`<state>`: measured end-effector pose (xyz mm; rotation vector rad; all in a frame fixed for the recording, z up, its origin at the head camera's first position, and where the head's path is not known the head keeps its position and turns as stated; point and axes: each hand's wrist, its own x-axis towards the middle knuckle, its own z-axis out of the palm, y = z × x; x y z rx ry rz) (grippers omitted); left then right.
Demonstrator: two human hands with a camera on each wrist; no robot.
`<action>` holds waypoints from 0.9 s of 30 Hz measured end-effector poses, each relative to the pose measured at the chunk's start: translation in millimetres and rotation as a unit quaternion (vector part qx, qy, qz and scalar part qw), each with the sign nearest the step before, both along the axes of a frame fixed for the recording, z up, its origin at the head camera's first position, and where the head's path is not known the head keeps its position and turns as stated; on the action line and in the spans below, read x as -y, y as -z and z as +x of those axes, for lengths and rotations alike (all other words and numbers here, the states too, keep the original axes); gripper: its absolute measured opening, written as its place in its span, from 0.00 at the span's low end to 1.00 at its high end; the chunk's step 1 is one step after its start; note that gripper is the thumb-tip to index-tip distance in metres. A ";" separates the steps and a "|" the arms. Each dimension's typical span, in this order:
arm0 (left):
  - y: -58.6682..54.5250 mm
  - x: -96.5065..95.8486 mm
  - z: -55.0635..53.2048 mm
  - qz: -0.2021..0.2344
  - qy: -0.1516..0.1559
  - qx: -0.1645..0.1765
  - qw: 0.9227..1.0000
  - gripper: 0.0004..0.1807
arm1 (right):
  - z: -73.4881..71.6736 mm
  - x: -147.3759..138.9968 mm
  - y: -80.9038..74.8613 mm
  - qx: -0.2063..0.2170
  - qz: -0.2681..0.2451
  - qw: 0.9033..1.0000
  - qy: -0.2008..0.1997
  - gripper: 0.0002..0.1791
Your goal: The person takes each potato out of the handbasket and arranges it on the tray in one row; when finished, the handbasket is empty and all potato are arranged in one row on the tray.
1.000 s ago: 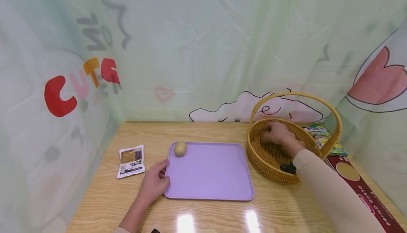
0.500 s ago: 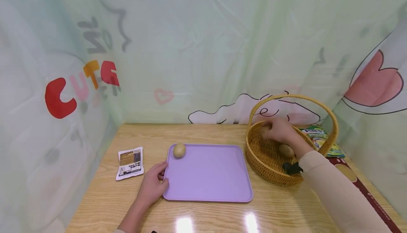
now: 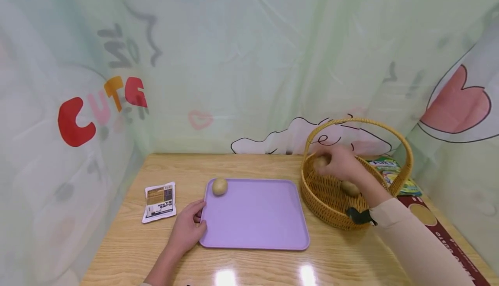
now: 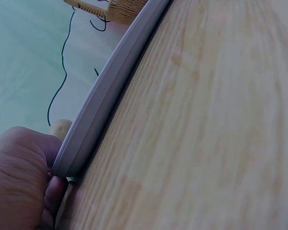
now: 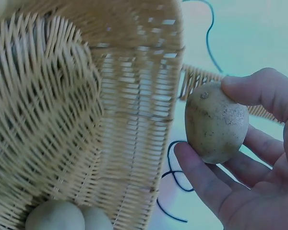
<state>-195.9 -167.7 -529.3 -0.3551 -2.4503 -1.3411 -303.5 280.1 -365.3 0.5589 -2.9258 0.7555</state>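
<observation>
My right hand (image 3: pixel 341 164) holds a potato (image 5: pixel 216 122) between thumb and fingers, up at the rim of the wicker basket (image 3: pixel 321 206). In the right wrist view the potato is clear of the basket's woven wall. Below, more potatoes (image 5: pixel 56 216) lie inside the basket. On the left, my left hand (image 3: pixel 189 227) grips the left edge of a purple tray (image 3: pixel 253 216), the thumb at its rim. A single round potato (image 3: pixel 220 186) rests in the tray's far left corner.
Left of the tray lies a white and brown packet (image 3: pixel 160 202). Behind the basket is a green and yellow FOX'S bag (image 3: pixel 401 177), with a dark red box (image 3: pixel 444 234) along the right edge. The basket's tall handle (image 3: pixel 358 121) arches over my right hand. A printed curtain (image 3: pixel 234 60) hangs behind.
My right hand has risen from inside the basket to its rim with the potato, uncovering another potato below. My left hand keeps its hold on the tray.
</observation>
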 end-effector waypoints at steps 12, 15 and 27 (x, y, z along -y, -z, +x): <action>-1.3 -0.2 1.0 0.000 0.006 -0.010 1.000 0.28 | 11.2 31.9 -7.4 0.007 0.002 1.000 -0.016 0.24; -0.8 -0.4 1.0 0.000 0.005 -0.009 1.000 0.28 | 11.9 35.9 -8.3 0.003 0.008 1.000 -0.011 0.25; 1.1 -0.1 -0.8 -0.008 -0.001 -0.010 1.000 0.27 | 21.2 47.8 -9.9 -0.004 0.008 1.000 -0.016 0.24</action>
